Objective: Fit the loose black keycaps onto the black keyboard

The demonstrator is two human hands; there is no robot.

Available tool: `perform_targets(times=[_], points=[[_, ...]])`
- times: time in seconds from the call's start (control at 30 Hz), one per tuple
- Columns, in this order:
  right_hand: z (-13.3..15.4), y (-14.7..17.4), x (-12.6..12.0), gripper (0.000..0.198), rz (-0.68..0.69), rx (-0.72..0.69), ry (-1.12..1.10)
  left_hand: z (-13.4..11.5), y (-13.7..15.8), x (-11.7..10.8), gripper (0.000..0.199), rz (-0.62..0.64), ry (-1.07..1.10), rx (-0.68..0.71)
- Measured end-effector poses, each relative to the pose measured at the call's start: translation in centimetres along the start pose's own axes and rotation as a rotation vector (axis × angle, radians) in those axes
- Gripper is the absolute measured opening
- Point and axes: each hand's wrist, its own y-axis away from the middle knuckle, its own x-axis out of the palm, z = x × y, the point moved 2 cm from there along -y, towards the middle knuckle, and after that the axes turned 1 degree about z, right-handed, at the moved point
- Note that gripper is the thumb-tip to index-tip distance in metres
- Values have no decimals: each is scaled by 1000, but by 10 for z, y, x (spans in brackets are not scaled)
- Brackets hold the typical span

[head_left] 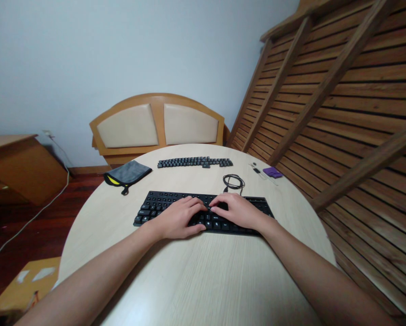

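Observation:
A black keyboard lies across the round table, under both my hands. Caps cover its lower left and front rows; the upper rows show small bare key mounts. My left hand rests over its middle, fingers stretched to the right and thumb apart along the front edge. From the right, my right hand reaches in over the keyboard. Its index finger and thumb tips come close together near the left fingertips; anything between them is too small to make out. Loose black keycaps stand in rows behind the keyboard.
A coiled black cable lies behind the keyboard. A grey pouch with yellow lining sits at the table's left. Small tools and a purple cloth lie at the right. Slatted wood panels lean beside the table.

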Motion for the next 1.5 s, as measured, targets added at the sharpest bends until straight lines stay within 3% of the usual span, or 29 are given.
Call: perform_targets(times=[0.6,0.9,1.2,1.5], points=[[-6,-1,2,8,-83,-67,47,0,1,-1,42,16,-1,13],[-17,-1,10,48,-31,163,110,0,2,1,47,2,-13,31],[-20,-3,11,47,-35,167,49,7,4,7,60,29,-18,27],[-22,-4,14,44,-10,180,50,7,2,6,55,38,-16,21]])
